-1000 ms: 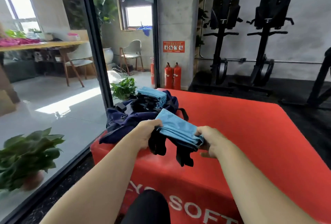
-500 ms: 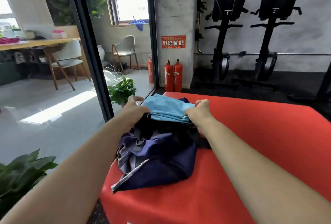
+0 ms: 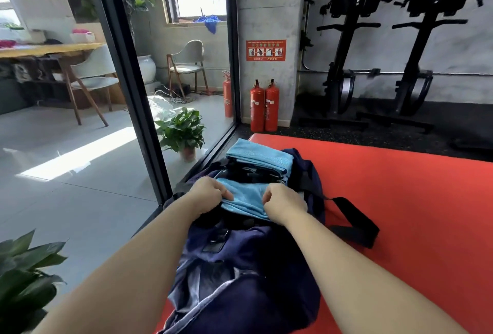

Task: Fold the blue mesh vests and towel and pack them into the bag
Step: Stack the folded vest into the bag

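Blue folded vest (image 3: 244, 198) sits in the bag (image 3: 240, 267) mouth; left hand (image 3: 209, 195) and right hand (image 3: 284, 204) grip its edges (pinched). Recommend pressing flat, folds kept.

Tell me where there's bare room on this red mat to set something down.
Bare: the red mat right of the bag and its black strap, out to the far edge. Crowded: the mat's left side, where left hand and right hand grip a folded blue vest at the bag's opening, a blue stack behind.
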